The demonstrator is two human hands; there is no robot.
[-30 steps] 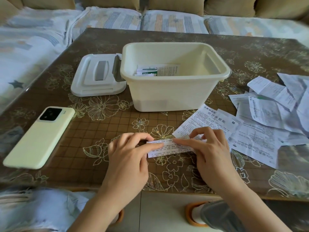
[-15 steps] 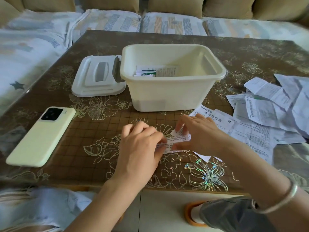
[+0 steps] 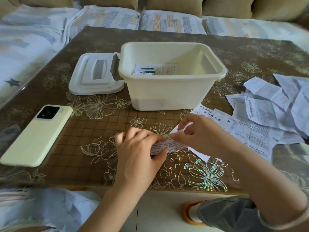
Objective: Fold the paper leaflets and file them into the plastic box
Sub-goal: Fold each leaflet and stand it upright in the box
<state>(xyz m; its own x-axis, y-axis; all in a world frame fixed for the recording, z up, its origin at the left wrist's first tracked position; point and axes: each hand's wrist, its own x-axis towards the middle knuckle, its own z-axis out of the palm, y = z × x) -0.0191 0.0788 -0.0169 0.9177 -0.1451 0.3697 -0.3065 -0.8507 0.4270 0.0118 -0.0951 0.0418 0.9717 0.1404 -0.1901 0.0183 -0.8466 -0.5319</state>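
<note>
A narrow folded leaflet (image 3: 173, 144) lies on the table near the front edge. My left hand (image 3: 138, 149) covers its left end, fingers on top and thumb curled under its near edge. My right hand (image 3: 197, 131) pinches its right end, which is lifted and bent over. Behind them stands the cream plastic box (image 3: 170, 91), lid off, with folded leaflets (image 3: 155, 69) lying inside. A loose pile of unfolded leaflets (image 3: 267, 114) spreads over the table to the right.
The box's white lid (image 3: 93, 76) lies left of the box. A pale green phone (image 3: 36, 134) rests camera side up at the front left. The brown flowered table (image 3: 100, 131) is ringed by a sofa with striped covers (image 3: 107, 19).
The leaflet has gone from a long strip held flat by both hands to a shorter one; my right hand has lifted its right end and is turning it over towards the left.
</note>
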